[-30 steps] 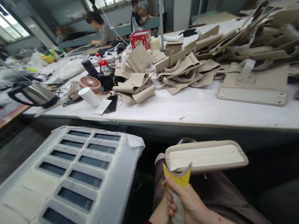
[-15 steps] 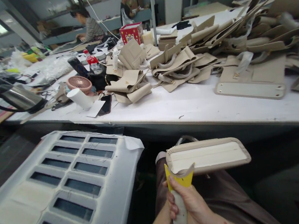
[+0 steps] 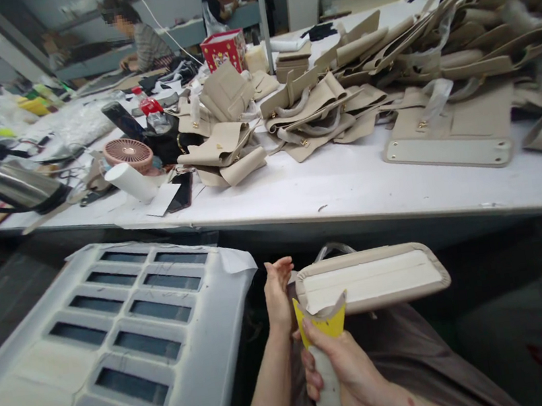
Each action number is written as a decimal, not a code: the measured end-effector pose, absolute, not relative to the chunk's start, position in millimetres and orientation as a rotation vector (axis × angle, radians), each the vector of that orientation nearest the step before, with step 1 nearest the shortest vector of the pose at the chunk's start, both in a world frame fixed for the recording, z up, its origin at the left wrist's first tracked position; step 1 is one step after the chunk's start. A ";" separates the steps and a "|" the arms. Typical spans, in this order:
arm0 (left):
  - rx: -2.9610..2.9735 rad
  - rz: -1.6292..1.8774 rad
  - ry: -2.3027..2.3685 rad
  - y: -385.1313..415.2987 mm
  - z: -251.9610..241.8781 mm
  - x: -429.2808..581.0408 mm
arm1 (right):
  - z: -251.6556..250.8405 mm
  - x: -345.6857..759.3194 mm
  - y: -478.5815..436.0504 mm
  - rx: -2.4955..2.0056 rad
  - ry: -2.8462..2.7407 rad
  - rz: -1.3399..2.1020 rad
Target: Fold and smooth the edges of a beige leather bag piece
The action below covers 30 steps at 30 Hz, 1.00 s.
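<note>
My right hand (image 3: 340, 370) is wrapped round the pale handle of a tool with a yellow, curved-edged head (image 3: 322, 321). That head is at the near left corner of a beige bag (image 3: 371, 278), which rests on my lap with its long white-lined panel facing up. My left hand (image 3: 280, 295) is just left of the bag, fingers apart and pointing up, holding nothing. Whether it touches the bag's side I cannot tell. The bag's handle (image 3: 333, 248) sticks out at the far side.
A grey slotted rack (image 3: 204, 345) stands at the left. Across the front, a white table (image 3: 349, 186) bears beige bags (image 3: 450, 119), a pink fan (image 3: 127, 154), a phone (image 3: 180, 193) and a kettle (image 3: 19, 186). Two people sit further back.
My left hand has let go of the tool's handle area and moved up and left to the bag's left side, opening. The camera view has shifted slightly.
</note>
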<state>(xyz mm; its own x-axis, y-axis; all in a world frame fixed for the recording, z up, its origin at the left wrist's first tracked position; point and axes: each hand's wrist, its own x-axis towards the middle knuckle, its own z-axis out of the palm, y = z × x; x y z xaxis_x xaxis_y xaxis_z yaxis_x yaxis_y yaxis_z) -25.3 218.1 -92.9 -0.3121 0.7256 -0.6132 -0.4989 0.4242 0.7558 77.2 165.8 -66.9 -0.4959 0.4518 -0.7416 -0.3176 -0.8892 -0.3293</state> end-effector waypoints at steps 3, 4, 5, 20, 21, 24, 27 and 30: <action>0.667 1.289 1.475 231.0 -82.0 -26.3 | -70.4 78.3 165.3 -1.245 -0.204 2.382; 0.806 1.246 1.504 231.9 -80.0 -24.2 | -71.7 78.9 165.4 -1.236 -0.203 2.392; 0.900 1.197 1.543 231.7 -78.9 -21.7 | -72.8 79.8 165.6 -1.224 -0.200 2.408; 0.959 1.141 1.744 234.4 -71.9 -7.1 | -81.0 97.2 178.3 -1.083 -0.254 2.568; 0.970 1.136 1.754 234.6 -71.6 -6.3 | -80.7 98.4 179.5 -1.076 -0.253 2.579; 1.026 1.102 1.799 235.4 -70.6 -4.2 | -78.6 101.7 183.2 -1.067 -0.260 2.607; 1.131 1.043 1.858 236.4 -68.0 -2.1 | -76.8 104.8 185.8 -1.061 -0.259 2.618; 1.224 0.985 1.921 237.7 -63.8 0.7 | -76.6 108.9 188.1 -1.036 -0.269 2.628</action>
